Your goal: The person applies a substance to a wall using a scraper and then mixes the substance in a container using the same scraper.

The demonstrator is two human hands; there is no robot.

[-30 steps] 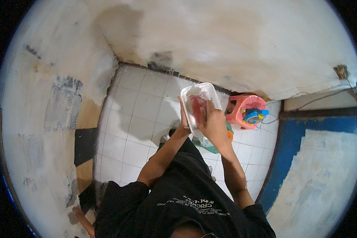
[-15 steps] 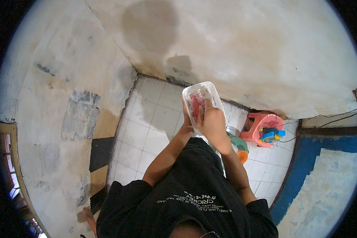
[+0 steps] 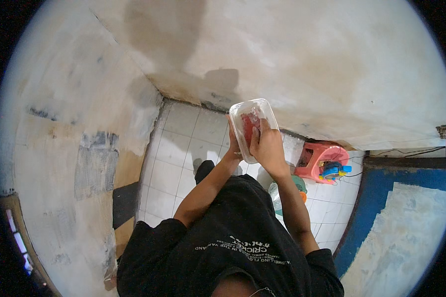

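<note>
A clear rectangular plastic container (image 3: 237, 110) is held out in front of my body, tilted, its open side toward me. My left hand (image 3: 234, 143) grips it along the left side, with the fingers mostly hidden behind it. Inside lies a red, wet-looking thing (image 3: 247, 126) whose exact kind I cannot make out. My right hand (image 3: 271, 151) reaches in over the container's right side, thumb and fingers closed against the red thing. Some of its fingertips are hidden.
On the right, a pink plastic stool (image 3: 309, 168) carries a blue and yellow device (image 3: 334, 171) with cables. A green container (image 3: 299, 183) and an orange item (image 3: 303, 196) are by my right forearm. Patchy walls (image 3: 307, 59) meet the white tiled floor (image 3: 167, 154).
The view has shifted a little. The container is still in my hands, slightly turned, and the right fingers have moved on the red thing. A dark-clad leg now shows beside my left forearm.
</note>
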